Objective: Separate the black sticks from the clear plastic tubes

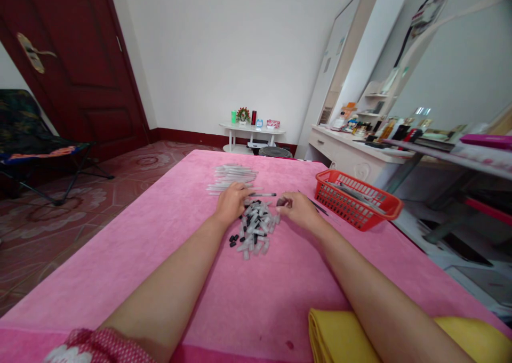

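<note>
My left hand (232,202) is closed around a pen (264,194), whose black end points right toward my other hand. Just to the right, my right hand (299,209) has its fingers pinched together; what lies between them, if anything, is too small to make out. Below and between both hands is a loose heap of clear pen caps (256,227) mixed with small black pieces (233,239). Beyond my left hand, many pale pen barrels (230,175) are stacked side by side on the pink cloth (160,230).
An orange plastic basket (360,222) with thin pen parts stands at the right edge, dark thin sticks (319,205) beside it. Folded yellow cloth (336,336) lies under my right forearm. A cluttered dresser (348,147) is further right, a folding chair (36,139) at left.
</note>
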`<state>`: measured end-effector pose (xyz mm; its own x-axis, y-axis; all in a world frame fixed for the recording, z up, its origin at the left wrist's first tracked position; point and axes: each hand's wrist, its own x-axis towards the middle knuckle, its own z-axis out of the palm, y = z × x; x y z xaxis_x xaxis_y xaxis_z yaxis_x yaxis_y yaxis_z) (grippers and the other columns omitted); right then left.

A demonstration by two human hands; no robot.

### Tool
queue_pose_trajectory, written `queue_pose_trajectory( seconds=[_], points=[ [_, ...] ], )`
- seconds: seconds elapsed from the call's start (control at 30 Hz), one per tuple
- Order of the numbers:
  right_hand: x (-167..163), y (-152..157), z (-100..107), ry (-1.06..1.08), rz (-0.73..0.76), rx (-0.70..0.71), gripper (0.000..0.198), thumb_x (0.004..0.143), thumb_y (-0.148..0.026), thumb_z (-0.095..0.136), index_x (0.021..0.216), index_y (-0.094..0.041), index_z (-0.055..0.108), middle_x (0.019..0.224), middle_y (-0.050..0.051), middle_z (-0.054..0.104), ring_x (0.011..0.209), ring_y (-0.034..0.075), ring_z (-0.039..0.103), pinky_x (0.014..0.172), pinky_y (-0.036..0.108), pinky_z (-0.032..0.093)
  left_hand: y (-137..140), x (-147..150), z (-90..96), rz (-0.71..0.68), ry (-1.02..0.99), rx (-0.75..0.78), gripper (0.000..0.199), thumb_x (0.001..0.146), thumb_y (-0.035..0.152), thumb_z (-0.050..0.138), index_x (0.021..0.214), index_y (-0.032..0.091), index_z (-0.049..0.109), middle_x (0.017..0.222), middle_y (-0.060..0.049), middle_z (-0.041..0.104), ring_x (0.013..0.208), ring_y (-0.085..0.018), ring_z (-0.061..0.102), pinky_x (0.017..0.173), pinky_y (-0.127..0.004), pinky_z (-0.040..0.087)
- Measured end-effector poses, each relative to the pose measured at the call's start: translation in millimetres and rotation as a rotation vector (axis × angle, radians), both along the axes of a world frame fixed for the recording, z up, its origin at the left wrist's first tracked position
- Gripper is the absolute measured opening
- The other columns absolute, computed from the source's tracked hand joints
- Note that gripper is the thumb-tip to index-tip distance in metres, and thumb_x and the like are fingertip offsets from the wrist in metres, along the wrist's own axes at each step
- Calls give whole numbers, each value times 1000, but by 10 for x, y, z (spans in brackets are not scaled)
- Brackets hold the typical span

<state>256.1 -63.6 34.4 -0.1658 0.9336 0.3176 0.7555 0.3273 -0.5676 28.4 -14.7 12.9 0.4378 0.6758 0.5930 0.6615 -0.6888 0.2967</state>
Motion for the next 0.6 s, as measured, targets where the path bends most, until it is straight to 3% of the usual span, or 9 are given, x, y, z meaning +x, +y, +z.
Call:
queue_pose_trajectory(
  seconds=[0.03,0.13,0.4,0.5,0.6],
  points=[
    [29,-6,29,-52,42,-7,4,66,-20,66,70,-19,66,65,-1,64,59,14,55,55,22,37,3,-4,-2,9,-7,-4,43,72,1,48,103,22,71,94,-7,63,94,-23,53,80,-34,47],
    [63,-49,88,-183,122,-14,20,59,-11,67,77,-20,68,72,-1,66,65,14,57,58,22,37,7,-9,-5,14,-10,-10,42,74,3,48,104,22,71,93,-7,63,94,-23,53,80,-34,47],
    [-5,-121,95,-356,102,-57,31,59,-10,71,88,-22,67,73,-1,68,63,14,58,55,22,34,11,0,-12,4,-12,0,42,74,2,48,104,21,71,94,-8,63,93,-23,54,80,-35,47],
    [67,-80,109,-292,142,-80,31,63,-12,68,93,-20,68,75,1,69,65,15,59,58,23,37,28,-3,-30,-5,-21,10,42,74,2,47,103,21,71,93,-8,62,94,-23,54,81,-35,47],
    [118,-31,127,-8,116,-66,24,68,-17,62,91,-16,70,79,4,70,70,16,61,63,25,43,36,-2,-37,-14,-18,18,44,72,1,47,102,21,71,92,-8,63,93,-23,53,80,-34,46]
  ],
)
